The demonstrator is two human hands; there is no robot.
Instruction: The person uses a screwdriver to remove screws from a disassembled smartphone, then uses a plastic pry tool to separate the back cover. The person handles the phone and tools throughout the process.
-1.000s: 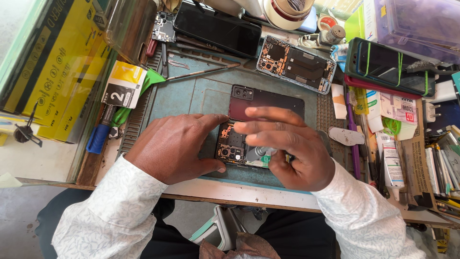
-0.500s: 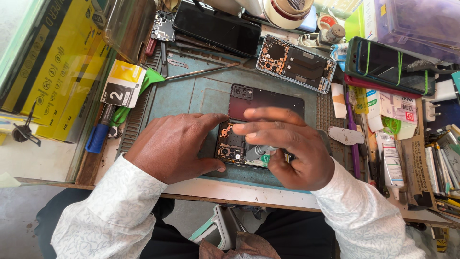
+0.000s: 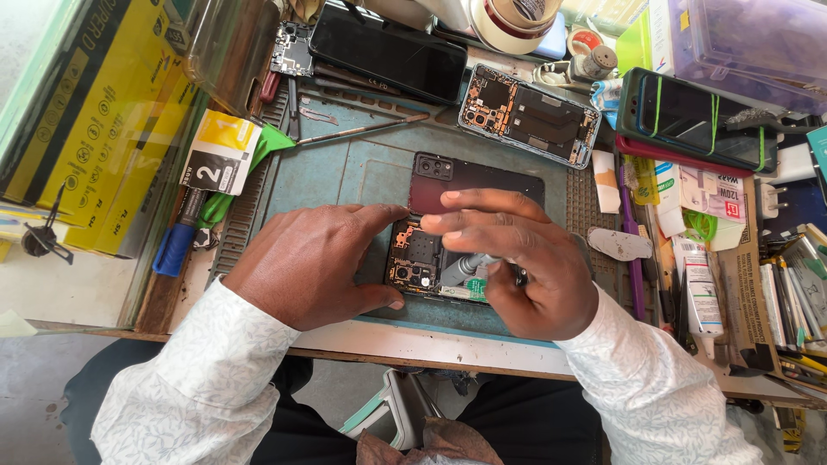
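An opened phone (image 3: 415, 261) with its circuit board bare lies on the blue-green work mat (image 3: 345, 176). My left hand (image 3: 310, 263) presses flat on the phone's left end and steadies it. My right hand (image 3: 521, 258) grips a small grey-handled screwdriver (image 3: 461, 268) whose tip points down at the board. A dark red back cover (image 3: 469, 185) lies just beyond my fingers, touching the phone's far side.
Another opened phone (image 3: 527, 114) and a black-screened phone (image 3: 388, 53) lie at the mat's far edge. A metal pry tool (image 3: 362, 131) rests beside them. A phone with green bands (image 3: 693, 120), small boxes and tubes crowd the right. Yellow boxes (image 3: 86, 120) stand left.
My right hand has lifted slightly, so the grey screwdriver handle shows under the fingers. The left hand and the phone stay put.
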